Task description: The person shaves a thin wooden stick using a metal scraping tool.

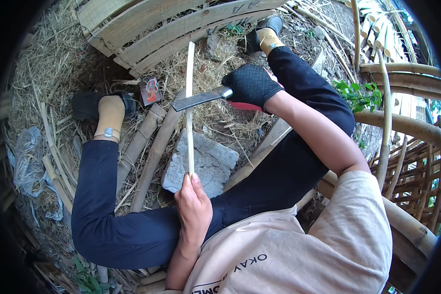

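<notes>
My bare left hand [194, 202] grips the near end of a long, pale bamboo strip [189, 142], thumb on top. The strip points away from me, over a grey stone block [208, 164]. In a black glove with a red palm side, my right hand [252, 88] is closed round a large knife [199, 101], its handle hidden in the fingers. The broad, blunt-tipped blade lies across the strip about midway along it, and the blade's tip reaches just past the strip's left side.
Bamboo poles [157, 152] lie left of the stone. A slatted wooden crate [157, 36] stands ahead, with a small red packet [151, 91] near it. Clear plastic [28, 161] lies at the left. Cut bamboo [379, 32] and a bamboo railing [402, 125] are at the right.
</notes>
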### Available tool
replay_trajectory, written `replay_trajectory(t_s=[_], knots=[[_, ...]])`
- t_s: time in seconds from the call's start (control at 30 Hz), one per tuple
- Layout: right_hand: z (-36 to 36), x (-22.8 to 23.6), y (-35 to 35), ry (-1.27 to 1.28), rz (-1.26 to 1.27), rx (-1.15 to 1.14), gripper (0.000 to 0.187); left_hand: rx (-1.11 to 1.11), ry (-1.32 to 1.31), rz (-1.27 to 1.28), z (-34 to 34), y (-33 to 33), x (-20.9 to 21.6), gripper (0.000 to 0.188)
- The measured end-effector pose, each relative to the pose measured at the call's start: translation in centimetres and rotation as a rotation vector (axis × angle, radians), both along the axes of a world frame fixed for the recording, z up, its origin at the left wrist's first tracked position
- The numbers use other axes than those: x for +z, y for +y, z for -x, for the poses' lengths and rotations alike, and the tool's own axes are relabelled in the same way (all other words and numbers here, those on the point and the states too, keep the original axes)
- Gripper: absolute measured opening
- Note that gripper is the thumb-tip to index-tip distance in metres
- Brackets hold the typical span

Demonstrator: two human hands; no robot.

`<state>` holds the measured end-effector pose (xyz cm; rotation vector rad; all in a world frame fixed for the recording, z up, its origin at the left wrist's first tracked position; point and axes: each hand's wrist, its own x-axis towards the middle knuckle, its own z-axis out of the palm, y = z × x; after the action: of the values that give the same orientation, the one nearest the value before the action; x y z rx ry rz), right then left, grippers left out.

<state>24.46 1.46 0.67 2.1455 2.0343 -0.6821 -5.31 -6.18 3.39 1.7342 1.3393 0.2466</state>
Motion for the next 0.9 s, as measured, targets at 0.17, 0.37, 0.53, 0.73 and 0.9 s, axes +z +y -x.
replay_trajectory(t_s=[0.17, 0.37, 0.53, 0.73, 0.9], knots=[[-1.4, -0.2, 0.4, -0.098, -0.047, -0.034, 0.017, -0.026, 0.014, 0.041, 0.1, -0.7, 0.0, 0.028], [-3.4, 0.0, 1.2, -0.125, -0.044, -0.253, 0.025, -0.067, 0.039, 0.032, 0.5, -1.7, 1.2, 0.026], [-8.5, -1.9, 0.8, -0.369, -0.056, -0.298, 0.029, -0.056, -0.055, 0.096, 0.9, -3.4, 3.7, 0.029], [-6.5, 1.5, 0.7, -0.138, -0.164, -0.489, 0.039, 0.050, -0.199, 0.042, 3.5, -0.9, -0.1, 0.041], [-3.6, 1.6, -0.3, 0.205, -0.223, -0.296, 0.042, 0.191, -0.629, 0.835, 3.6, 1.0, -0.6, 0.043]])
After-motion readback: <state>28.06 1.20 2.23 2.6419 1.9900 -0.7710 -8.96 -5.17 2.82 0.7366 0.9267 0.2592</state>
